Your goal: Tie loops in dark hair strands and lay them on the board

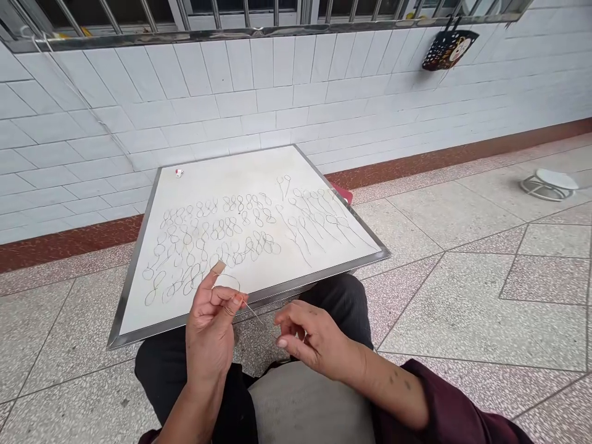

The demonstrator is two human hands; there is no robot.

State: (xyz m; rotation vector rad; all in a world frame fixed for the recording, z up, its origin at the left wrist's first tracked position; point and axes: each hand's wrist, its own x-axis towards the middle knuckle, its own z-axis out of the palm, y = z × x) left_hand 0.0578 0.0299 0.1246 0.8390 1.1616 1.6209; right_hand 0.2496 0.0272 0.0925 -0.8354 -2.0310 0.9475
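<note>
Between the thumb and fingers of my left hand point(211, 320) is a thin wire point(253, 312), with a curved loop above the fingers and a straight end pointing down to the right. My right hand point(312, 336) is just right of that end, fingers curled and apart, nothing visible between them. Beyond both hands, a white board point(226, 163) with a metal edge carries rows of thin wire loops point(225, 228), many shaped like figure eights. On the board's right side lie several wires with a loop and long straight tails point(319, 219).
A small red and white object point(179, 173) sits at the board's far left corner. Behind is a white tiled wall point(272, 114) with a hanging dark bag point(449, 49). A round white stool point(550, 184) stands at the right. A grey cushion or cloth point(314, 404) covers my lap.
</note>
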